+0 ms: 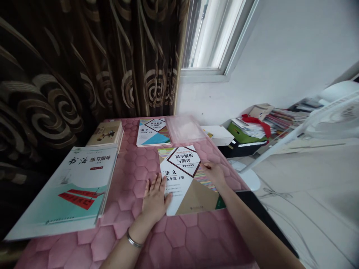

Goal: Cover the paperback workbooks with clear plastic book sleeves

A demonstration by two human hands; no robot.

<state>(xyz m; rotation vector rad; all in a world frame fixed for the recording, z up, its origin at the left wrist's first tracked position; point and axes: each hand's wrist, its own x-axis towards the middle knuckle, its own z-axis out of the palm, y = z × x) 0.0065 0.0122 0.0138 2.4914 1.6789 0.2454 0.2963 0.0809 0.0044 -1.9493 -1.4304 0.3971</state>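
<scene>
A workbook with a white, tan and striped cover lies on the pink quilted surface. My left hand lies flat and open, its fingers on the book's left edge; a metal bangle circles its wrist. On the book's right edge, my right hand has its fingers curled against the cover. Nothing is lifted.
A stack of large teal-and-white books lies at the left, a smaller book pile behind it, and another workbook and a clear plastic sleeve at the back. Dark patterned curtain behind. A white fan and cluttered papers stand right.
</scene>
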